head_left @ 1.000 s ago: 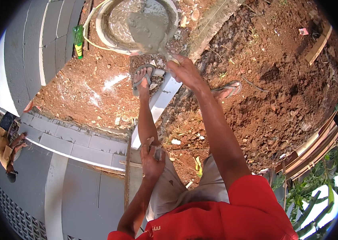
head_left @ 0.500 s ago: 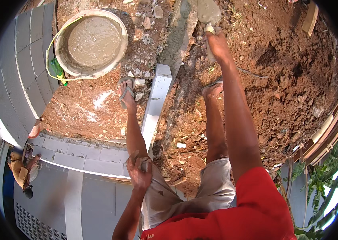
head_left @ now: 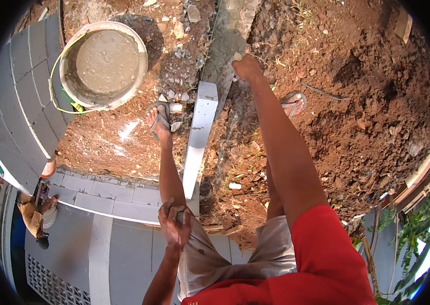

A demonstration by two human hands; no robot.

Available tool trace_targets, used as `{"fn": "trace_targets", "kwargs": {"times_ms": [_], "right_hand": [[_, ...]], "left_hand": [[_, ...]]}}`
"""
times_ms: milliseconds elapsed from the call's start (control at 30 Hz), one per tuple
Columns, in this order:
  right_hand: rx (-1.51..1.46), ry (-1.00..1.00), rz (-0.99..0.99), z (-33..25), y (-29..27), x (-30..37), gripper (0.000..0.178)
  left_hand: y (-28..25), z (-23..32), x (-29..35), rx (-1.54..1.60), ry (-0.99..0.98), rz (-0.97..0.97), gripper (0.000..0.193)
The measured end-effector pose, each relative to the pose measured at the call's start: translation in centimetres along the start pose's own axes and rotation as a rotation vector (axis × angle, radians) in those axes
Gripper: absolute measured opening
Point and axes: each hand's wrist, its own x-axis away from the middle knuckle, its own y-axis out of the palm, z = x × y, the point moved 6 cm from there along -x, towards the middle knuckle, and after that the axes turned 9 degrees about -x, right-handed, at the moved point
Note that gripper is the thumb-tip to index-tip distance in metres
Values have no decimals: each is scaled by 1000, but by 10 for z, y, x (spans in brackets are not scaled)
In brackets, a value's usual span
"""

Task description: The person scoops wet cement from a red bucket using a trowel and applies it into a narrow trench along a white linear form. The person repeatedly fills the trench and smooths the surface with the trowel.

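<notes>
My right hand (head_left: pixel 247 67) is closed around the handle of a trowel. The trowel's blade (head_left: pixel 234 39) lies over the strip of wet grey mortar (head_left: pixel 224 53), and its outline blends into it. Just below the hand, a white block (head_left: pixel 201 122) stands along the same line, its end against the mortar. My left hand (head_left: pixel 175 223) rests at my left knee, fingers curled around a small grey lump (head_left: pixel 180 217) whose kind I cannot make out. A round bucket (head_left: pixel 142 61) of wet mortar stands to the left.
Loose brown soil (head_left: pixel 373 117) spreads on the right. A grey block wall (head_left: pixel 32 76) stands at the left, with a low pale block course (head_left: pixel 118 193) nearer me. Another person (head_left: pixel 33 216) crouches at the lower left. A taut string (head_left: pixel 210 40) runs beside the mortar strip.
My right hand has moved left and nearer with the trowel, from over the soil to the mortar strip. My right foot has shifted right. The left hand stays at the knee.
</notes>
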Motion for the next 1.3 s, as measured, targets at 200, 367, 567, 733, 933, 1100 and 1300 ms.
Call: {"fn": "trace_targets", "kwargs": {"times_ms": [200, 367, 567, 733, 933, 1100, 1300], "right_hand": [[-90, 191, -43, 83, 60, 71, 49], [-21, 157, -14, 79, 71, 82, 52], [-218, 161, 75, 39, 31, 69, 55], [-420, -206, 443, -34, -31, 107, 46], [-432, -493, 739, -29, 8, 118, 53], [12, 229, -113, 86, 135, 62, 61], [-222, 256, 149, 57, 90, 137, 63]], "left_hand": [[3, -5, -1, 30, 3, 20, 15], [8, -11, -1, 34, -15, 9, 15], [7, -12, -1, 51, -23, 8, 15], [15, -16, -1, 33, 5, 5, 16], [16, -19, -2, 69, -18, 2, 18], [17, -24, -3, 80, -11, -14, 17], [12, -17, 0, 73, -79, -53, 14]]}}
